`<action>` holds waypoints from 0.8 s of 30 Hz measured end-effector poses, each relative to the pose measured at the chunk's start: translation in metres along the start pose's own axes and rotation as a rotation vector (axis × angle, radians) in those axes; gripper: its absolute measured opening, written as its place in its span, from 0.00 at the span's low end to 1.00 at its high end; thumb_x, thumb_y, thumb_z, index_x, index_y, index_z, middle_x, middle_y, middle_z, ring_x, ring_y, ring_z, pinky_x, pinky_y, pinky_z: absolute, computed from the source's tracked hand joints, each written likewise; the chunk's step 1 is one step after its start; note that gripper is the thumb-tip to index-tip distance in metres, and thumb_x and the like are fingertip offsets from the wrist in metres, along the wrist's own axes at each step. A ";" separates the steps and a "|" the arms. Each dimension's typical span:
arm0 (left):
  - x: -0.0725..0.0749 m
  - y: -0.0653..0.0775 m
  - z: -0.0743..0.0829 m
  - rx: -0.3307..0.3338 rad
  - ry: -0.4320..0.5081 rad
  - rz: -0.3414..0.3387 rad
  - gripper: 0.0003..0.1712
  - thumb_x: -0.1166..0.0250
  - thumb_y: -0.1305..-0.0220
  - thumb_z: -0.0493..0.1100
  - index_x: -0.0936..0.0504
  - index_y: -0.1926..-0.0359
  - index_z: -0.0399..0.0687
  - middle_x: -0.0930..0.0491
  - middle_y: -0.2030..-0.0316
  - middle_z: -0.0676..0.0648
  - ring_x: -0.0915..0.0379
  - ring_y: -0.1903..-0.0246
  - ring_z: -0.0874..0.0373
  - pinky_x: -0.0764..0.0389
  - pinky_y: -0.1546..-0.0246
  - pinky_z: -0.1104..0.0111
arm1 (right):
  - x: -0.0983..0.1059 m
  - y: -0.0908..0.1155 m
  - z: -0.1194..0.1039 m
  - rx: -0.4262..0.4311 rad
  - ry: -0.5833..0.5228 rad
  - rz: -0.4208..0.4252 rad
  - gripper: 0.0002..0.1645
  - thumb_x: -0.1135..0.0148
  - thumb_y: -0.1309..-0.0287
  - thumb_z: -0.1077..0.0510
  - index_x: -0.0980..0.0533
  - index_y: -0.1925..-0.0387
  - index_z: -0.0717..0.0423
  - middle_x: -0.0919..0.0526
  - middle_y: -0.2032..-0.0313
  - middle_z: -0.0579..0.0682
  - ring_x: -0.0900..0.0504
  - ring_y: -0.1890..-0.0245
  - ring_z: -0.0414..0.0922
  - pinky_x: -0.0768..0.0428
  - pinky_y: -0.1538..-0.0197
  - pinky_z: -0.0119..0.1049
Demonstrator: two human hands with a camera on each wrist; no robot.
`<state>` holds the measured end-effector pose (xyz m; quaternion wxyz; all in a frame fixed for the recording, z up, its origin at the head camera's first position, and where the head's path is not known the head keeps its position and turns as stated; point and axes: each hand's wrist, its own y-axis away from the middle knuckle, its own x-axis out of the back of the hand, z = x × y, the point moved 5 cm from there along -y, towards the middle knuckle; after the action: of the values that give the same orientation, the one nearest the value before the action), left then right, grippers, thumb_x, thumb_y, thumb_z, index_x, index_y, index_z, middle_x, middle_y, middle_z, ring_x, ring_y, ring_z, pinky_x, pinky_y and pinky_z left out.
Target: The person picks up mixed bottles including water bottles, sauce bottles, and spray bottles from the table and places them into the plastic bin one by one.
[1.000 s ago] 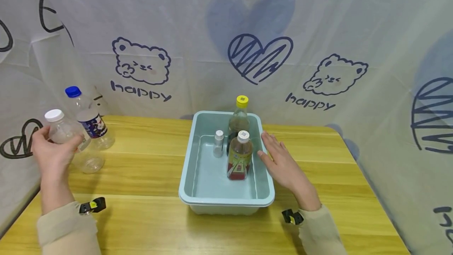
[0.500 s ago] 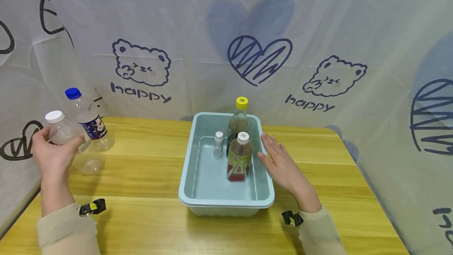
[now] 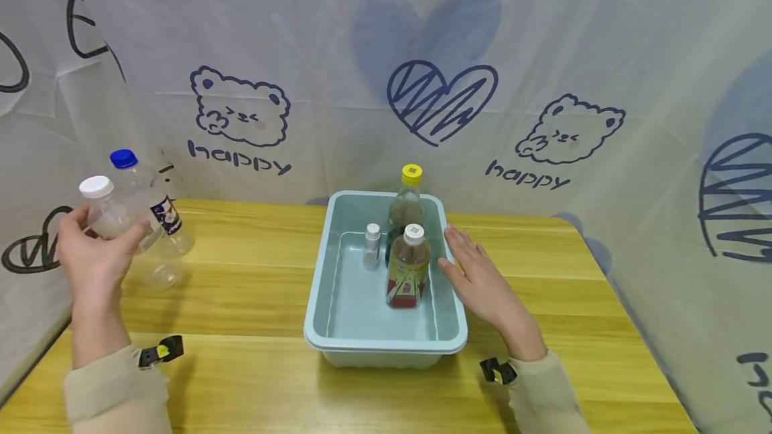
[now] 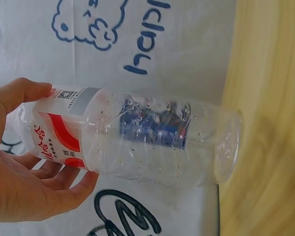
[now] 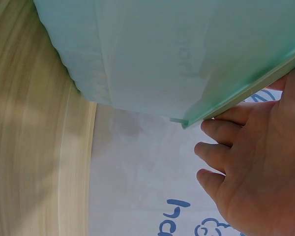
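My left hand grips a clear plastic bottle around its upper part, over a red and white label. The bottle has a white cap and stands upright; its base is close over the table. In the left wrist view, the blue label of the bottle behind shows through its clear wall. My right hand rests at the right rim of a light blue plastic tub, fingers extended. In the right wrist view, the fingers lie along the outside of that rim.
Behind the held bottle stands another clear bottle with a blue cap. Inside the tub are a small white-capped bottle, a yellow-capped bottle and a white-capped drink bottle. A printed cloth hangs behind the wooden table.
My left hand has raised the bottle slightly and shifted it a little to the right, so it now overlaps more of the blue-capped bottle. The right hand and tub have not moved.
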<state>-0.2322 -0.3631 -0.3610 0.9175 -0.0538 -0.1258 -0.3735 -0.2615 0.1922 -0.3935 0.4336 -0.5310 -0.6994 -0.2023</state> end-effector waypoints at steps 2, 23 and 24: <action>-0.003 0.005 0.005 -0.019 0.008 -0.011 0.50 0.28 0.38 0.40 0.44 0.20 0.56 0.41 0.24 0.53 0.41 0.29 0.57 0.30 0.29 0.66 | 0.000 0.000 0.000 -0.001 0.000 -0.001 0.39 0.57 0.18 0.45 0.51 0.18 0.60 0.52 0.18 0.55 0.55 0.18 0.57 0.58 0.19 0.60; -0.032 0.051 0.052 -0.275 0.026 -0.126 0.46 0.28 0.33 0.45 0.39 0.20 0.70 0.33 0.26 0.48 0.33 0.37 0.55 0.22 0.45 0.73 | 0.001 0.001 -0.003 -0.001 0.004 -0.010 0.39 0.56 0.18 0.46 0.51 0.19 0.62 0.51 0.19 0.57 0.54 0.19 0.58 0.56 0.20 0.62; -0.034 0.053 0.054 -0.288 0.028 -0.131 0.45 0.28 0.33 0.45 0.39 0.21 0.70 0.32 0.26 0.47 0.32 0.39 0.56 0.22 0.48 0.75 | 0.001 0.001 -0.003 0.000 0.005 -0.009 0.39 0.56 0.18 0.46 0.51 0.19 0.62 0.51 0.19 0.57 0.54 0.19 0.58 0.56 0.20 0.62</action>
<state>-0.2284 -0.2918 -0.3186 0.8755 -0.1715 -0.0614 -0.4475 -0.2598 0.1907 -0.3911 0.4342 -0.5273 -0.7007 -0.2058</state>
